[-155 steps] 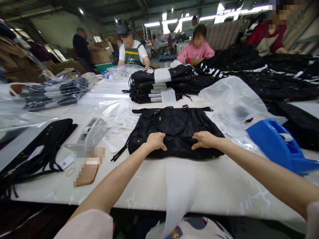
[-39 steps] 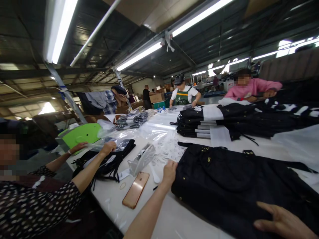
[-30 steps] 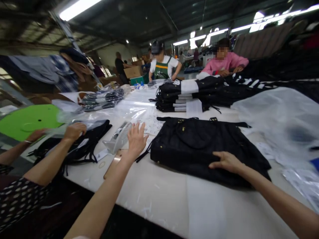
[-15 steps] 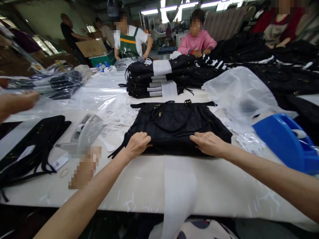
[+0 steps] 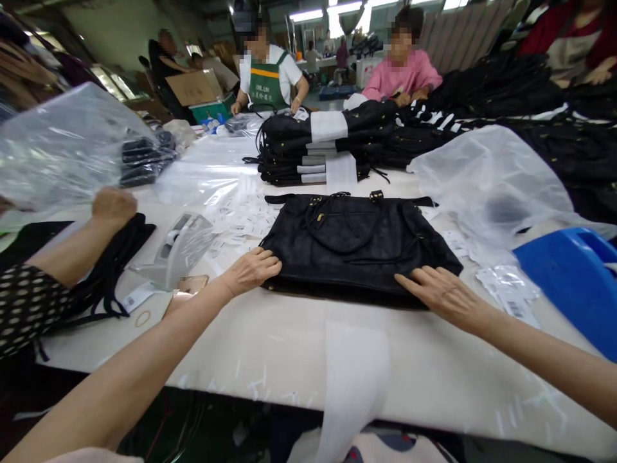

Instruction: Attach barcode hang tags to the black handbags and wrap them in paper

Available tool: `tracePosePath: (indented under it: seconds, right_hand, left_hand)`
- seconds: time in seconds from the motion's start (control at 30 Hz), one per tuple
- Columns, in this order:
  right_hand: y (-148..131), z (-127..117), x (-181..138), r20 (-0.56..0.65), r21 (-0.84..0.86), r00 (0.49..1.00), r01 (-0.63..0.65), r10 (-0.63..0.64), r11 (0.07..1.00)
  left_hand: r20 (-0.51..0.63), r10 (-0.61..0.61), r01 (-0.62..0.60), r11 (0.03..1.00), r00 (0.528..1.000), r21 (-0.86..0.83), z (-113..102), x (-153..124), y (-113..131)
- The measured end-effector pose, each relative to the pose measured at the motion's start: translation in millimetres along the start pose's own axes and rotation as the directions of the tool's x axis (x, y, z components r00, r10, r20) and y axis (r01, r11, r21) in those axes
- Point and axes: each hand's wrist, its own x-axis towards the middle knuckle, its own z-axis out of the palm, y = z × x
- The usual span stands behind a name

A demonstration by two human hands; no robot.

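A black handbag (image 5: 337,251) with looped handles and small gold-coloured fittings lies flat on the pale table in front of me. At its left front corner, my left hand (image 5: 254,269) has its fingers curled over the edge, thumb out of sight. Across the right front part rests my right hand (image 5: 436,292), fingers stretched out against the bag, the index finger pointing left along the front edge. A strip of white sheet (image 5: 355,366) hangs from the table's front edge below the bag.
Stacked black bags (image 5: 284,145) with white wraps stand behind. A grey tape dispenser (image 5: 180,251) is at left, a blue one (image 5: 569,276) at right beside clear plastic (image 5: 496,173). A co-worker's hand (image 5: 114,204) in a dotted sleeve reaches in near more plastic (image 5: 62,148).
My hands have moved apart along the bag's front edge, and my right fingers have straightened from a closed grip. At left, a co-worker's arm has come further in and plastic has risen.
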Motion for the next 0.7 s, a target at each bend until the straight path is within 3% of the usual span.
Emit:
tracePosePath:
  seconds: [0.23, 0.4, 0.6, 0.7]
  right_hand:
    - [18.4, 4.7, -10.2, 0.049, 0.043, 0.999, -0.003, 0.001, 0.999]
    - [29.2, 5.9, -11.9, 0.047, 0.108, 0.997, 0.049, -0.054, 0.993]
    - [-3.2, 27.8, -28.9, -0.032, -0.045, 0.999, -0.025, 0.024, 0.999]
    - [-13.8, 38.2, -33.9, -0.046, -0.062, 0.997, -0.065, 0.062, 0.996]
  left_hand:
    - [0.106, -0.087, 0.083, 0.996, 0.991, 0.041, -0.2, -11.0, -0.6]
    - [0.02, -0.11, 0.105, 0.979, 0.994, 0.177, 11.4, -19.1, 11.8]
    - [-0.135, -0.107, 0.147, 0.931, 0.985, 0.334, 38.6, -31.4, 34.1]
    - [-0.088, -0.117, 0.141, 0.922, 0.989, 0.362, 42.8, -30.1, 43.1]
